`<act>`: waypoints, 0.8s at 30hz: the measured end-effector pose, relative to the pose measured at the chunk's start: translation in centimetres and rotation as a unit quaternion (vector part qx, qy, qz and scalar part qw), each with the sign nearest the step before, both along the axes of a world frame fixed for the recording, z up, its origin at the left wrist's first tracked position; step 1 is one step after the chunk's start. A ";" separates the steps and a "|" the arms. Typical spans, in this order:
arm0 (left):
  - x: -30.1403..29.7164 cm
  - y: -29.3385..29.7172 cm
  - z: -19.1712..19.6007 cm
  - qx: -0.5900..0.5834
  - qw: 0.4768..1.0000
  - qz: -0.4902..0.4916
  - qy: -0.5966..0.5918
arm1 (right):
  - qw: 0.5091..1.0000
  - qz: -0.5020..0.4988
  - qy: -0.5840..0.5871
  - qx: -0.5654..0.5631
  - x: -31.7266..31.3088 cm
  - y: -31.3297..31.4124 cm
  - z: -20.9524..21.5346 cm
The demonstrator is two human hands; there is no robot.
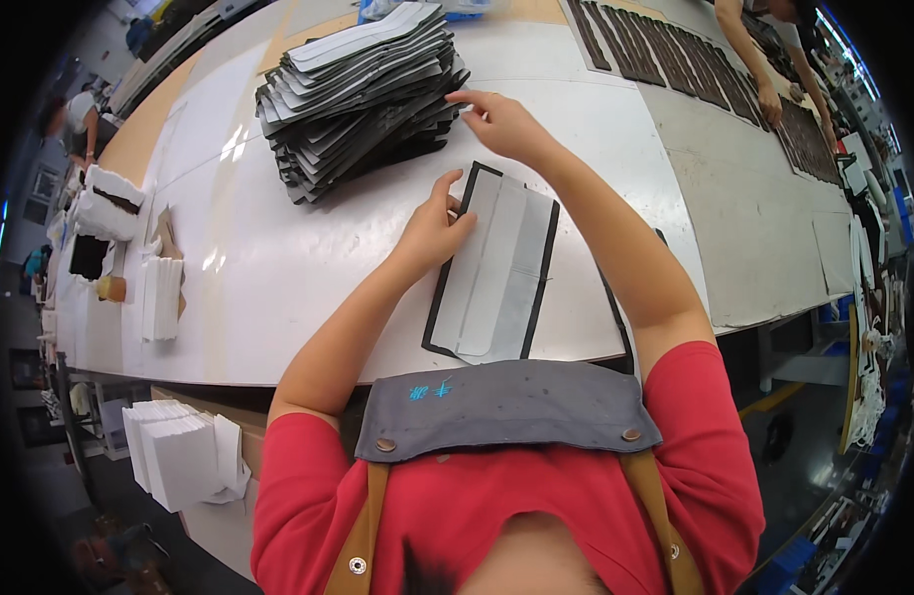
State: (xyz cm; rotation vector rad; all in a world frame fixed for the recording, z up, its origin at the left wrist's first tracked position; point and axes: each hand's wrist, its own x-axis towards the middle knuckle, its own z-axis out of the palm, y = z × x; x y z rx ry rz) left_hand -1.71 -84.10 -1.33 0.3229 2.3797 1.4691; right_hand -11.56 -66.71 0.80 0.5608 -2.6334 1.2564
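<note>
A flat rectangular panel (496, 268), pale grey and white with a black border, lies slanted on the white table before me. My left hand (439, 226) is at its left edge, fingers apart, the thumb over the panel's surface. Beyond the panel's top end is my right hand (506, 124). Its index finger stretches left to the right edge of a tall, uneven stack of similar black-and-white panels (363, 104). Nothing shows between the right hand's fingers. Whether that fingertip touches the stack I cannot tell.
White blocks (162, 297) and a small amber container (111, 289) stand on the table (268, 297) at left. More white sheets (184, 451) sit below its edge. Dark strips (665, 50) lie in rows at far right, where another person's hands (771, 104) reach in.
</note>
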 end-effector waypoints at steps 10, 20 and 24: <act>-0.6 -0.5 -3.4 0.044 0.996 0.003 0.080 | 0.966 -0.220 -0.050 0.124 -3.8 -0.5 -1.0; -0.3 -0.3 -3.0 0.022 0.997 0.001 0.078 | 0.988 -0.134 -0.025 -0.067 -6.8 2.3 -1.1; -0.3 -0.5 -2.8 0.035 0.998 -0.001 0.059 | 0.978 -0.068 -0.120 -0.156 -8.4 0.7 0.9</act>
